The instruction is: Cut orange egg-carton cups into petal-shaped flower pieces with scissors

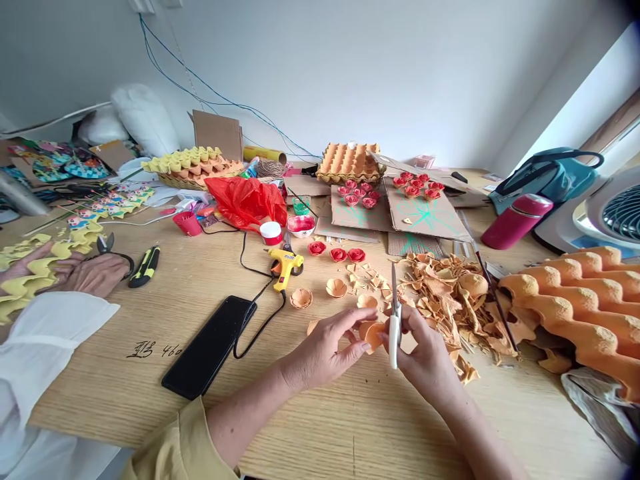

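Observation:
Between the fingers of my left hand (330, 347) is a small orange egg-carton cup piece (373, 337), held near the middle of the table. My right hand (425, 357) is closed around white-handled scissors (395, 327), whose blades point away from me. Its fingertips are close to the cup piece; whether they touch it I cannot tell. Just beyond my hands lie cut orange cups (337, 288) and a layered orange flower (301, 298). Farther back, several red-painted flowers (338, 255) stand in a row. A heap of orange carton scraps (450, 300) lies beyond my right hand.
A black phone (207, 347) and a yellow glue gun (286, 265) with its cord lie left of my hands. Orange egg trays (580, 307) and a pink bottle (517, 221) are at right. A co-worker's hands (95, 273) hold yellow carton at left, near a utility knife (145, 267).

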The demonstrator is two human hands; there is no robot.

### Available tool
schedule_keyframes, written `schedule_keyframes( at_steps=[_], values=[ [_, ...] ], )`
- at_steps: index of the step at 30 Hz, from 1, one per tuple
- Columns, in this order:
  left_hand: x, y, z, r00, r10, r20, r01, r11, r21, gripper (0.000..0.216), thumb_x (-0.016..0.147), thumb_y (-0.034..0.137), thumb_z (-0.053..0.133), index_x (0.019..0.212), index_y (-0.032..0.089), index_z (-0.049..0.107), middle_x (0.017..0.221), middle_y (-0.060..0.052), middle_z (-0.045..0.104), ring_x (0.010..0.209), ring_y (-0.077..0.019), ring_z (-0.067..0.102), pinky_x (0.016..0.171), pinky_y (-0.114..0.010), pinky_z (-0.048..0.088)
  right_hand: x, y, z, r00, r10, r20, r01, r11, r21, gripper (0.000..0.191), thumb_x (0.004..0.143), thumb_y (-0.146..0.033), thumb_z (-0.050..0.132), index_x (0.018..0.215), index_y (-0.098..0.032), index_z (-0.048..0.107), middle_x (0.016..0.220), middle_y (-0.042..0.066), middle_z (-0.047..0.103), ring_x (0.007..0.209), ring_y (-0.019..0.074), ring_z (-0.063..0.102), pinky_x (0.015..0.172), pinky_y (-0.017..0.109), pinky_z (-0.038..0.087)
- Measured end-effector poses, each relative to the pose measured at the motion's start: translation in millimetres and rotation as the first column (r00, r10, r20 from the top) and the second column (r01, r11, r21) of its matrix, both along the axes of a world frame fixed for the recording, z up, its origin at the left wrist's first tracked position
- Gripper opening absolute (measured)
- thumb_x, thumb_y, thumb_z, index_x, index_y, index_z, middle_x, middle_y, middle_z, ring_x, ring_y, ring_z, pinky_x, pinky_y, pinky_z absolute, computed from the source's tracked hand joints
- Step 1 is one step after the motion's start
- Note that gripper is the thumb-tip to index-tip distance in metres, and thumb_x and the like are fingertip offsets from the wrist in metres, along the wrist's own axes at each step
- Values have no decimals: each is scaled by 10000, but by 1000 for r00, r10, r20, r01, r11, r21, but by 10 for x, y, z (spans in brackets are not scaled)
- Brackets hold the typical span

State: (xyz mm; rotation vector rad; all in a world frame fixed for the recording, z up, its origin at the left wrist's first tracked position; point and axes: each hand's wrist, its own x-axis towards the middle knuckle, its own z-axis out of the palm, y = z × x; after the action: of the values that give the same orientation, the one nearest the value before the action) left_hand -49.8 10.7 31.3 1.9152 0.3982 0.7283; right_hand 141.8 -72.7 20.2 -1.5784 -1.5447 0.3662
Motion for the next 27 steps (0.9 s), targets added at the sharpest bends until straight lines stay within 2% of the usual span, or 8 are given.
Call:
schedule_keyframes(
  at_steps=[2,5,9,14,18,20,25,27],
  values=[
    [6,3,-13,999,-48,26,51,988,-148,485,912,288,641,1380,224,532,1329,-133,628,1143,-243,647,895,-316,565,-3,-8,17,1000,19,-24,-19,1000,19,160,893,-262,627,1030,-243,547,847,0,613,736,167,544,699,297,455],
    [2,22,13,990,-55,129,98,931,-353,503,878,304,693,1357,224,562,1394,-134,577,1222,-264,606,981,-346,528,6,-25,60,991,20,-132,-15,999,40,141,928,-328,596,1023,-242,537,865,15,615,786,182,557,728,309,462],
    [-36,95,74,977,5,212,101,867,-487,478,856,286,723,1314,240,594,1418,-114,566,1284,-277,556,1044,-376,474,38,-47,109,987,16,-158,-15,1000,13,172,942,-386,535,1026,-236,529,849,19,609,781,193,545,712,314,458],
    [-54,175,39,937,89,338,134,801,-583,486,788,261,787,1246,254,624,1314,-94,619,1226,-278,574,916,-340,530,36,-43,104,994,111,13,-109,991,-76,152,899,-358,559,847,-223,511,782,10,588,727,183,529,655,298,438],
    [-49,184,39,901,151,407,172,738,-653,467,755,264,816,1192,248,652,1255,-79,641,1053,-219,645,783,-274,541,20,-27,83,988,131,84,-123,988,-97,155,892,-357,556,836,-219,515,783,16,599,738,191,535,662,304,443],
    [-58,191,59,882,161,443,242,653,-718,492,763,298,812,1219,238,638,1200,-82,670,983,-196,679,759,-250,532,19,-24,83,990,127,69,-119,987,-113,178,906,-376,542,828,-220,503,786,18,601,735,192,544,658,305,446],
    [-100,240,77,846,155,510,437,345,-830,455,857,392,706,1235,153,621,1107,-117,724,869,-144,715,713,-201,532,12,-36,111,989,147,-20,-148,982,-118,210,949,-408,486,880,-216,536,794,18,619,722,190,568,661,309,458],
    [-112,257,65,846,165,507,456,270,-848,411,902,400,645,1201,118,629,1084,-126,732,846,-137,716,707,-202,536,5,-39,122,988,152,-35,-155,982,-103,230,958,-409,468,864,-215,547,792,21,624,713,189,569,654,309,457]
  ],
)
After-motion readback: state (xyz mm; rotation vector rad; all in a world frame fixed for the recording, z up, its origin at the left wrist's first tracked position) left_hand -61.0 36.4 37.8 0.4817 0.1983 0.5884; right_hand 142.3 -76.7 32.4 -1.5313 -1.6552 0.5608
